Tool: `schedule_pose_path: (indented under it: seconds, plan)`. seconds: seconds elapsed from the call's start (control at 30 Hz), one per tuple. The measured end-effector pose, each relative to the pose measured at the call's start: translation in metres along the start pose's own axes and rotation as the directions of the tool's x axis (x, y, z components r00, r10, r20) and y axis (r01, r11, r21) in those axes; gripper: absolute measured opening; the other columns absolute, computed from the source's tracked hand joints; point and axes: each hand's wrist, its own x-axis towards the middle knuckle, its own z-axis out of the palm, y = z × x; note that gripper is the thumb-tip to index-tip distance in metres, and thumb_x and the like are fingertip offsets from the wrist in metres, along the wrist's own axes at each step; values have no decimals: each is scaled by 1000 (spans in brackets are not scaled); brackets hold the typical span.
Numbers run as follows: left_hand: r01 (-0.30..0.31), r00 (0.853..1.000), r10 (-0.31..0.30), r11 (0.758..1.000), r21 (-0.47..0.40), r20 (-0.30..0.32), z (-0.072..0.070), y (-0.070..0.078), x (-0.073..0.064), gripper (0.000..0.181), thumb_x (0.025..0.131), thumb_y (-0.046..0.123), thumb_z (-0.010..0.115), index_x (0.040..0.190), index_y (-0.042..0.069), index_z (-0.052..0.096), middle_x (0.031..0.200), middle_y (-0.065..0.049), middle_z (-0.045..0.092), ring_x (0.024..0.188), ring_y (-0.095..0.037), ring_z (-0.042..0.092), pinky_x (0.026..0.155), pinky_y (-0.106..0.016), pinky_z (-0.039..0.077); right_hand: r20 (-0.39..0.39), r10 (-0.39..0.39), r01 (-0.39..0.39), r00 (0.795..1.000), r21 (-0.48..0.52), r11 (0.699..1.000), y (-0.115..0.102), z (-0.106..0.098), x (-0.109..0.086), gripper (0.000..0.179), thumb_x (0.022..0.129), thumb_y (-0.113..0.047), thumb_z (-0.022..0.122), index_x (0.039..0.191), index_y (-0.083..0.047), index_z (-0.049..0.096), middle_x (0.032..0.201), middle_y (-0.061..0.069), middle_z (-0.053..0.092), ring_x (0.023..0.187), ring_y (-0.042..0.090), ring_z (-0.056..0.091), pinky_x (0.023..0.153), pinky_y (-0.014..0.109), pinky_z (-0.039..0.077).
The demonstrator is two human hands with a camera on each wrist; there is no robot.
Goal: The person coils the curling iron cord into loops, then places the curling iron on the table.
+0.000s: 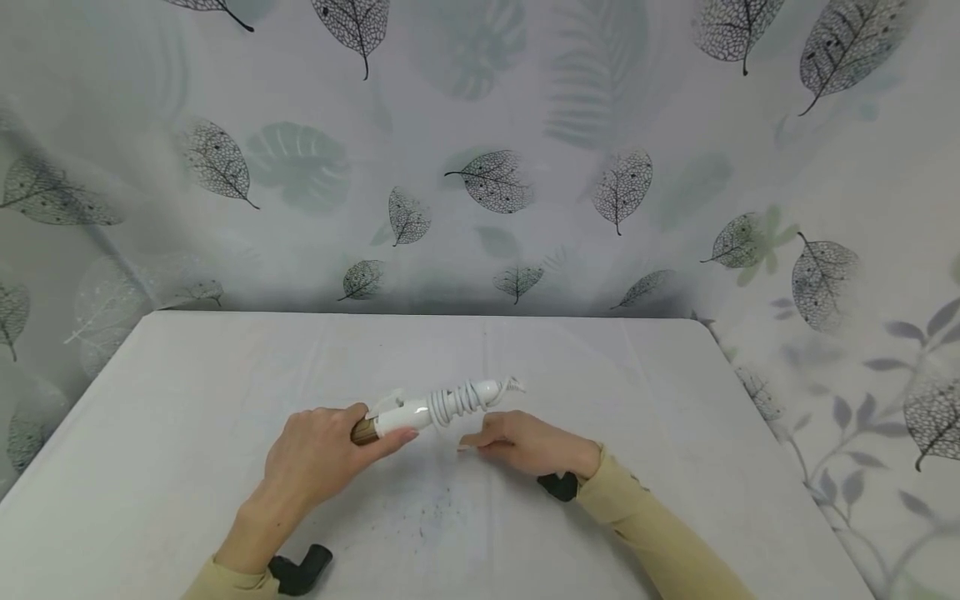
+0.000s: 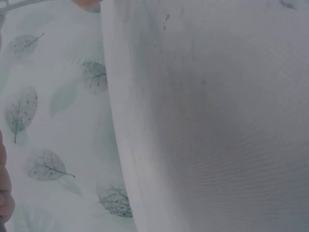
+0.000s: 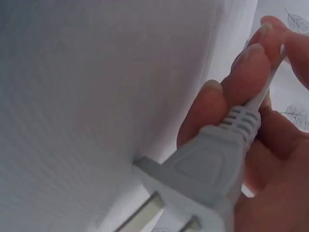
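Observation:
In the head view a white curling iron [image 1: 405, 416] with a brownish barrel lies slanted above the table, and my left hand [image 1: 318, 457] grips it at the barrel end. Its white cord [image 1: 453, 403] is wound in several loops round the handle. My right hand [image 1: 528, 443] is just right of and below the loops. The right wrist view shows a white two-prong plug [image 3: 198, 166] close up, its cord pinched between thumb and fingers [image 3: 248, 72] of that hand. At the left edge of the left wrist view only a few fingertips [image 2: 5, 188] show; the iron is out of that view.
A white-covered table [image 1: 225, 383] spreads under both hands, with small dark specks [image 1: 435, 512] near its front middle. Leaf-patterned cloth [image 1: 495, 242] hangs behind and at the sides. Black devices [image 1: 302, 570] are worn at both wrists.

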Motion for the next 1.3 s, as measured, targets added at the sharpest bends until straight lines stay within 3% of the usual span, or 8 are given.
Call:
schedule_pose_path:
  seconds: [0.13, 0.27, 0.37, 0.47, 0.67, 0.93, 1.1, 1.3]
  plan:
    - [-7, 999, 8, 1000, -10, 35, 1, 2, 0, 61, 80, 67, 71, 60, 20, 37, 57, 11, 19, 48, -5, 23, 46, -23, 18, -88, 15, -21, 996, -60, 998, 2, 0, -1, 29, 98, -3, 59, 126, -4, 68, 112, 7, 69, 90, 6, 55, 82, 23, 47]
    - [-46, 998, 47, 999, -15, 43, 2, 3, -1, 61, 80, 68, 70, 61, 21, 37, 57, 12, 18, 50, -3, 21, 47, -21, 17, -186, 98, -103, 978, -16, 995, 0, 1, -2, 22, 99, -5, 58, 119, -5, 68, 119, 5, 69, 108, 13, 61, 92, 30, 50]
    - [-92, 995, 93, 996, -22, 37, 5, 4, -2, 62, 80, 70, 69, 61, 22, 34, 58, 14, 16, 51, -1, 17, 48, -20, 15, -245, 127, -119, 961, 48, 992, -3, -1, -4, 6, 98, -3, 59, 99, -5, 64, 94, 2, 66, 86, 9, 58, 78, 26, 51]
    - [-127, 991, 128, 992, -28, 42, 7, 5, -2, 63, 80, 72, 67, 61, 23, 32, 59, 14, 14, 53, 0, 14, 48, -20, 14, -283, 78, -74, 956, 22, 997, -5, -4, -5, 6, 94, 0, 63, 90, -5, 63, 84, 1, 63, 75, 6, 50, 69, 23, 46]
    - [-146, 986, 149, 988, -47, 73, 9, 6, -2, 62, 81, 73, 64, 61, 24, 34, 57, 15, 15, 51, 1, 14, 48, -20, 15, -312, 20, -49, 950, -82, 995, -4, -8, -5, 11, 92, -1, 66, 103, 2, 68, 94, 10, 70, 80, 15, 62, 72, 26, 51]
    - [-202, 971, 204, 979, -27, 125, 12, 5, -1, 64, 81, 78, 59, 62, 25, 30, 58, 15, 14, 51, 1, 14, 49, -20, 14, -304, 206, -206, 930, 32, 978, -2, -14, -3, 18, 99, -16, 62, 102, 0, 72, 88, 4, 69, 72, 7, 53, 67, 22, 46]
    - [-209, 963, 207, 978, -8, 169, 12, 5, -1, 63, 80, 80, 57, 62, 25, 33, 56, 15, 18, 50, 1, 18, 48, -19, 16, -356, 217, -212, 909, 53, 976, -2, -21, -6, 18, 99, -20, 64, 99, -5, 73, 83, 1, 67, 69, 8, 50, 67, 24, 45]
    - [-200, 954, 192, 980, 12, 230, 13, 5, -3, 63, 80, 83, 53, 62, 25, 35, 55, 15, 22, 49, 0, 23, 47, -20, 19, -391, 215, -165, 895, 156, 974, -9, -30, -10, 21, 100, -21, 63, 99, -3, 74, 90, 11, 71, 70, 11, 52, 66, 25, 46]
